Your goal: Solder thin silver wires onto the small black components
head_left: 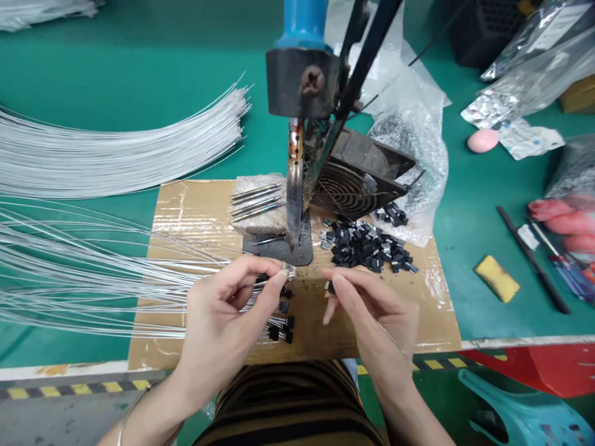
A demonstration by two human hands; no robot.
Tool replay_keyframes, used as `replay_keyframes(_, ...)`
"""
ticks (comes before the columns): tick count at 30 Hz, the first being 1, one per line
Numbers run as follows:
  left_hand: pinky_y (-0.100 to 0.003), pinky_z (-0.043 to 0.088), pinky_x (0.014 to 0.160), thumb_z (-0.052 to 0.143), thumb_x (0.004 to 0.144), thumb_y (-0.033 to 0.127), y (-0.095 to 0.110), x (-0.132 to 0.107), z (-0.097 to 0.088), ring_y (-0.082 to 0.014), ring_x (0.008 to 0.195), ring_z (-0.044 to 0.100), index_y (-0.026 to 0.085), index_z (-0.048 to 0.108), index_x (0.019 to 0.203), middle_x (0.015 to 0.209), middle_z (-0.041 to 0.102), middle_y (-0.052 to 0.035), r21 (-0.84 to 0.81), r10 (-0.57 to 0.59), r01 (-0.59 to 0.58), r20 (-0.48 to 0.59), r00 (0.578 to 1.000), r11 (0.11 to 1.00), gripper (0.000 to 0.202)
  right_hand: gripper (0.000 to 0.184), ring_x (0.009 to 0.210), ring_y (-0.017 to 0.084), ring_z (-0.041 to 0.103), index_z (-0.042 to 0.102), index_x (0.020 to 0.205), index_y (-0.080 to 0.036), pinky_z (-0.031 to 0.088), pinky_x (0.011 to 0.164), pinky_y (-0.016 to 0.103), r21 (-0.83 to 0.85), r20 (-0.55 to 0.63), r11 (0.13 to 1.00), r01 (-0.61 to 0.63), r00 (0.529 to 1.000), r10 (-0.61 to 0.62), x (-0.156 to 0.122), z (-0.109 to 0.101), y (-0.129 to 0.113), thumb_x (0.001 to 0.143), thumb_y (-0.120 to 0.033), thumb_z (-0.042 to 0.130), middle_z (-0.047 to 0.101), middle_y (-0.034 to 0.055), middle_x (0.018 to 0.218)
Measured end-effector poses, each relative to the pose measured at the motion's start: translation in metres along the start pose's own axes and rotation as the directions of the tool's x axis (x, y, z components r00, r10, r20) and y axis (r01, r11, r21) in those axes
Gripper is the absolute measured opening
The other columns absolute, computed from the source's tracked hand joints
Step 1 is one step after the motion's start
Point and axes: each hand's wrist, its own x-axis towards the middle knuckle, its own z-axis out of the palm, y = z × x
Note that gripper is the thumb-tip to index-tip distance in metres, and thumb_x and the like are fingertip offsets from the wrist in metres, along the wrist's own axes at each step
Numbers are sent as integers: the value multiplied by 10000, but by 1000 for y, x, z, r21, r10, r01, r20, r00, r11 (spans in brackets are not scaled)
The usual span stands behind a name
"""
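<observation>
My left hand (227, 310) pinches the ends of thin white wires (93, 272) between thumb and forefinger, just below the tip of the soldering iron (294, 192). In my right hand (372, 310), thumb and fingertips are closed on a small black component (330, 287). Several wired black components (281, 328) lie under my left hand on the taped cardboard (195, 210). A pile of loose black components (367, 244) sits to the right of the iron.
A large bundle of white wires (116, 148) lies at the left on the green table (139, 68). A small fan (357, 179) and plastic bags (413, 118) stand behind the pile. A yellow sponge (496, 278), a pink egg-shaped object (482, 140) and tools (534, 260) lie at the right.
</observation>
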Motion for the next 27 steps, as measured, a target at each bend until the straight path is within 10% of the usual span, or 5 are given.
replay_keyframes(13, -200, 436, 542, 770, 908, 213, 6, 6, -8, -107, 677, 676, 244, 786, 864, 901, 830, 1, -31, -40, 40, -12, 999, 999, 56, 435, 611, 111, 671, 861, 1032, -260, 547, 554, 250, -142, -113, 986, 83, 989, -100, 2, -16, 13, 1146, -344, 449, 739, 12, 784)
replay_keyframes(18, -211, 424, 532, 785, 892, 220, 5, 6, -8, -118, 677, 679, 246, 794, 870, 889, 830, -4, -23, -50, 50, -23, 998, 999, 35, 94, 600, 88, 632, 817, 940, -177, 538, 569, 208, -561, 9, 786, 259, 951, -308, 3, -30, 15, 962, -131, 739, 719, -2, 751)
replay_keyframes(27, -223, 453, 546, 790, 884, 234, 7, 7, -5, -125, 667, 670, 221, 789, 867, 906, 826, -22, -10, -56, 56, -8, 998, 998, 21, 139, 646, 126, 639, 769, 1062, -156, 590, 641, 267, -764, 160, 527, 373, 901, -404, 3, -34, 32, 933, -186, 812, 699, 21, 820)
